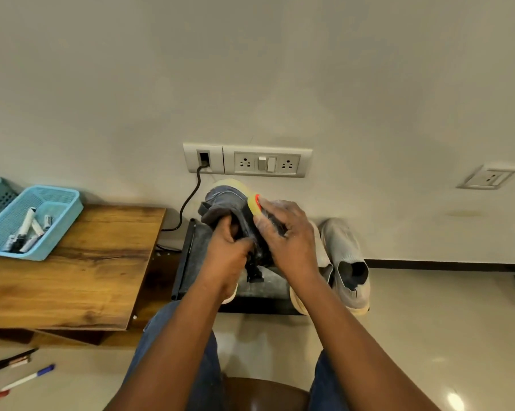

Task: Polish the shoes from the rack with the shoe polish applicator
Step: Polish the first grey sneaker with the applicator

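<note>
A dark grey shoe [226, 203] with a pale yellow sole is held up in front of the wall, toe pointing away. My left hand [226, 250] grips its collar at the heel end. My right hand [285, 232] is curled round the shoe polish applicator [254, 204], a yellow sponge pad with an orange edge, and presses it against the shoe's right side. The hand hides most of the applicator. Below stands the low black shoe rack [197, 256], with a pair of light grey shoes [348, 262] on its right end.
A wooden table [87, 271] at the left carries a blue plastic basket [39, 221] of markers. A black cable [188, 203] runs from the wall socket panel [247, 161] down behind the rack. Pens [28, 378] lie on the tiled floor at lower left.
</note>
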